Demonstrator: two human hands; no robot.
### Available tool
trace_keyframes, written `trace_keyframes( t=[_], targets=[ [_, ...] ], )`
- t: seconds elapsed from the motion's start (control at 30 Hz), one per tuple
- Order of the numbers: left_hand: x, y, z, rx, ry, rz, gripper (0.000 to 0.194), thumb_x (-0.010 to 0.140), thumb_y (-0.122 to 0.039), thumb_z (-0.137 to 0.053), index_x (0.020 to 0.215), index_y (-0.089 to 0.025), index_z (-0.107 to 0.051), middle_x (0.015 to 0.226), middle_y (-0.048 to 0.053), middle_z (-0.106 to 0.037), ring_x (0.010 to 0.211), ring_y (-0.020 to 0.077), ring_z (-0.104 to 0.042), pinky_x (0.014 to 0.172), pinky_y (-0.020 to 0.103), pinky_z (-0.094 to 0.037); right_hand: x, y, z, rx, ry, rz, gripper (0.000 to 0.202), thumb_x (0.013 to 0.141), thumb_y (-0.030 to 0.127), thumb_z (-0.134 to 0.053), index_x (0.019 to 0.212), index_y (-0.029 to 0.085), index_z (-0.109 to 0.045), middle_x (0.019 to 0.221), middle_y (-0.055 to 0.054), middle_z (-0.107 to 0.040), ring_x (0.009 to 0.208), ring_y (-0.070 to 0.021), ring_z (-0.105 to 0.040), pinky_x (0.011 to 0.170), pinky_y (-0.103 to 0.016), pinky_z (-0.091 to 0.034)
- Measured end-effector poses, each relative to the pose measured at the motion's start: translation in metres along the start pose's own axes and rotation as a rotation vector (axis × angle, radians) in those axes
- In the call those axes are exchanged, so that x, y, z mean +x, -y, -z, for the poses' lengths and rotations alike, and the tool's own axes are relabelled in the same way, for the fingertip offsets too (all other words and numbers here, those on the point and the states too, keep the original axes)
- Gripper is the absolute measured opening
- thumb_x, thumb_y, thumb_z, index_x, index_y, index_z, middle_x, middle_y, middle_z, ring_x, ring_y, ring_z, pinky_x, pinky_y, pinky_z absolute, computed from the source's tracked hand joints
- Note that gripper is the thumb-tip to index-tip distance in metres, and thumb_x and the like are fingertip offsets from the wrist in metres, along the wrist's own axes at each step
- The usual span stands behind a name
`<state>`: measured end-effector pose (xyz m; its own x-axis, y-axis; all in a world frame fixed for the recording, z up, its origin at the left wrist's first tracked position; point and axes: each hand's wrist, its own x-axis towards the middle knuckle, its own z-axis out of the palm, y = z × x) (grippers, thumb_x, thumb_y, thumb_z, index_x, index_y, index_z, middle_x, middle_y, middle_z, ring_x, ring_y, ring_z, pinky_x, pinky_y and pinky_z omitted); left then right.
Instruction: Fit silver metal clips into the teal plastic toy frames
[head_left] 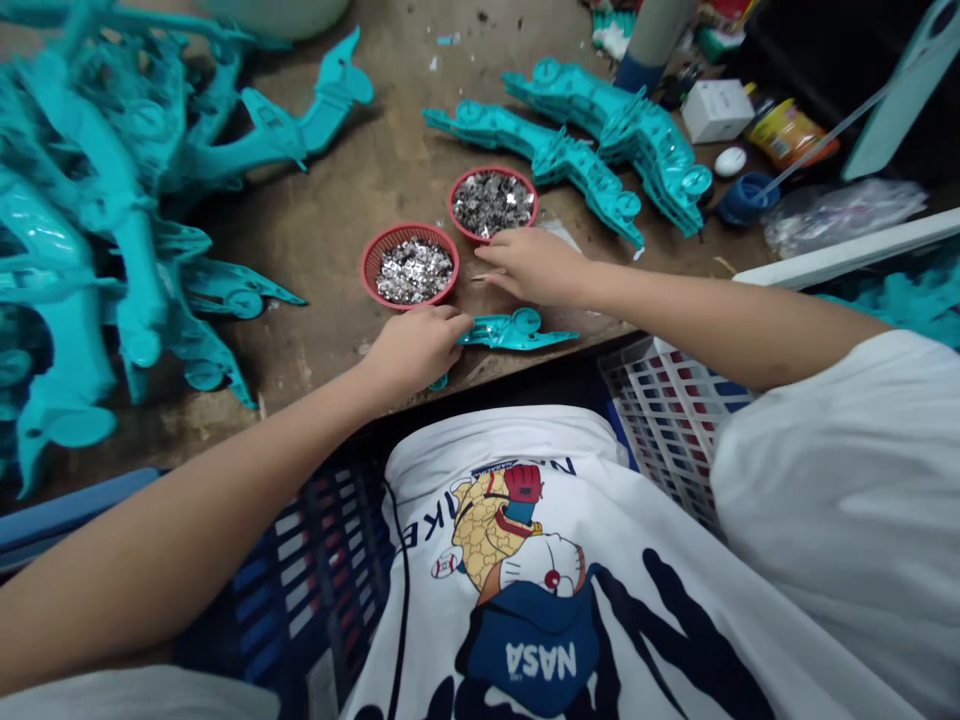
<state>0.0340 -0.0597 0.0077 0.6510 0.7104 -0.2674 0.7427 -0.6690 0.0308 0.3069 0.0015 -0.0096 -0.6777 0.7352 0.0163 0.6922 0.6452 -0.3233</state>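
Observation:
My left hand (416,348) is closed on a turquoise plastic part (517,330) at the table's near edge, its fingers hiding the part's left end. Just beyond that hand is a red plastic basket (370,278) filled with small shiny metal pieces (414,271). A second red basket (454,215), with darker metal pieces (491,203), stands behind and to the right. My right hand (531,265) is at this basket's near rim, above the turquoise part. Its fingers are curled toward the thumb, with a tiny sliver at the tips that is too small to name.
A tall heap of turquoise parts (90,200) covers the table's left side. Two more turquoise parts (555,150) lie behind the baskets. At the right are a white box (716,110), a blue cap-like container (748,200) and a plastic bag (847,220). A white crate (667,400) stands below the edge.

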Motion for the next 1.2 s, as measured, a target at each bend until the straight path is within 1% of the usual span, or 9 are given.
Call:
trace_keyframes(
  t=[0.1,0.2,0.27,0.37,0.47,0.57,0.73,0.93,1.2],
  targets=[
    [-0.010,0.008,0.015,-0.043,-0.109,0.034,0.042,0.113,-0.023,-0.067,0.147,-0.024,-0.092,0.149,0.018,-0.093,0.135,0.0428,-0.092,0.104,0.050,-0.077,-0.008,0.027,0.002,-0.034,0.034,0.076,0.076,0.118,0.046,-0.081,0.187,0.017,-0.067,0.163,-0.023,-0.084,0.144,-0.0430,-0.080,0.115,-0.049,-0.064],
    [-0.023,0.014,0.031,-0.116,-0.344,-0.010,0.045,0.118,-0.028,-0.065,0.156,-0.027,-0.089,0.166,0.018,-0.089,0.150,0.0442,-0.087,0.125,0.061,-0.073,-0.015,0.043,0.022,-0.133,0.077,0.089,0.093,0.116,0.038,-0.077,0.203,0.019,-0.048,0.170,-0.024,-0.079,0.138,-0.0431,-0.081,0.110,-0.049,-0.066],
    [-0.031,0.013,0.042,-0.116,-0.519,-0.023,0.047,0.120,-0.029,-0.064,0.161,-0.029,-0.088,0.177,0.016,-0.083,0.167,0.0463,-0.077,0.139,0.071,-0.065,-0.015,0.028,0.048,-0.198,0.004,-0.011,0.095,0.116,0.032,-0.071,0.206,0.019,-0.042,0.176,-0.026,-0.074,0.146,-0.0476,-0.079,0.117,-0.055,-0.066],
    [-0.041,0.005,0.055,-0.083,-0.665,-0.020,0.044,0.121,-0.030,-0.068,0.160,-0.034,-0.087,0.184,0.013,-0.079,0.179,0.0476,-0.067,0.144,0.079,-0.056,-0.010,-0.027,0.092,-0.230,-0.168,-0.327,0.091,0.116,0.035,-0.071,0.202,0.017,-0.047,0.183,-0.028,-0.068,0.166,-0.0542,-0.066,0.136,-0.064,-0.059],
    [-0.042,0.002,0.057,-0.071,-0.634,-0.079,0.034,0.123,-0.032,-0.066,0.146,-0.033,-0.092,0.172,0.013,-0.087,0.171,0.0455,-0.073,0.138,0.075,-0.061,-0.006,-0.086,0.114,-0.190,-0.182,-0.702,0.070,0.119,0.034,-0.069,0.185,0.011,-0.063,0.177,-0.033,-0.072,0.164,-0.0546,-0.068,0.140,-0.066,-0.057],
    [-0.036,0.006,0.048,-0.049,-0.579,-0.123,0.034,0.127,-0.032,-0.061,0.130,-0.029,-0.095,0.156,0.015,-0.094,0.161,0.0427,-0.081,0.127,0.066,-0.067,-0.012,-0.119,0.106,-0.165,-0.164,-0.888,0.064,0.120,0.035,-0.074,0.174,0.002,-0.066,0.176,-0.040,-0.071,0.163,-0.0550,-0.070,0.139,-0.064,-0.059],
    [-0.028,0.014,0.038,0.004,-0.473,-0.155,0.038,0.128,-0.031,-0.059,0.123,-0.024,-0.096,0.145,0.013,-0.097,0.143,0.0407,-0.088,0.111,0.057,-0.072,-0.023,-0.132,0.073,-0.176,-0.189,-0.888,0.074,0.132,0.057,-0.068,0.168,-0.008,-0.069,0.170,-0.045,-0.070,0.164,-0.0481,-0.071,0.138,-0.051,-0.056],
    [-0.030,0.010,0.041,0.003,-0.331,-0.172,0.037,0.128,-0.028,-0.060,0.123,-0.023,-0.096,0.136,0.013,-0.098,0.129,0.0377,-0.090,0.097,0.050,-0.069,-0.020,-0.143,0.063,-0.136,-0.090,-0.956,0.079,0.122,0.032,-0.081,0.185,-0.006,-0.054,0.186,-0.046,-0.060,0.175,-0.0575,-0.066,0.146,-0.071,-0.053],
    [-0.027,0.006,0.028,0.034,-0.252,-0.200,0.032,0.127,-0.030,-0.065,0.117,-0.024,-0.095,0.126,0.014,-0.097,0.116,0.0340,-0.089,0.087,0.046,-0.063,-0.016,-0.158,0.057,-0.109,-0.039,-0.932,0.096,0.120,0.042,-0.090,0.190,-0.008,-0.048,0.178,-0.046,-0.067,0.169,-0.0577,-0.069,0.141,-0.064,-0.059]
  ],
)
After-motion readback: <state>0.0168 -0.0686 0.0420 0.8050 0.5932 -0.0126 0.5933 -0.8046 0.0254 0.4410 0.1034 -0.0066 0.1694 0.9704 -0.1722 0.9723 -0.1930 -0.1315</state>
